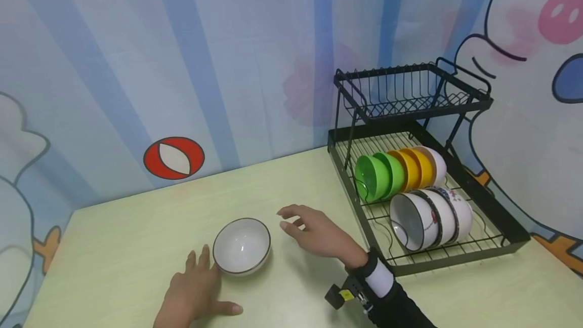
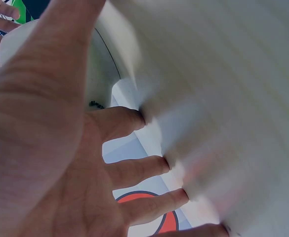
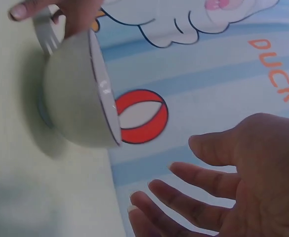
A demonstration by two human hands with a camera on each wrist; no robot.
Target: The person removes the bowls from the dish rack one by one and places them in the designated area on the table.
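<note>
A white bowl (image 1: 242, 247) with a dark rim stands upright on the table, between the two hands. My left hand (image 1: 193, 287) is at its left side, fingers extended and thumb spread, the index fingertip right at the bowl's edge. In the left wrist view the fingertips (image 2: 134, 118) meet the pale tabletop, and part of the bowl (image 2: 102, 69) shows behind the forearm. To the bowl's right, my right hand (image 1: 314, 232) is held with loosely bent fingers and nothing in them. The right wrist view shows a gap between this hand (image 3: 218, 192) and the bowl (image 3: 75, 94).
A black two-tier dish rack (image 1: 455, 258) stands on the right of the table (image 1: 136, 237). Its lower tier holds green bowls (image 1: 370, 178), yellow bowls (image 1: 410, 166) and patterned white bowls (image 1: 462, 214), all on their sides. Behind the table hangs a printed cloth (image 1: 255, 65).
</note>
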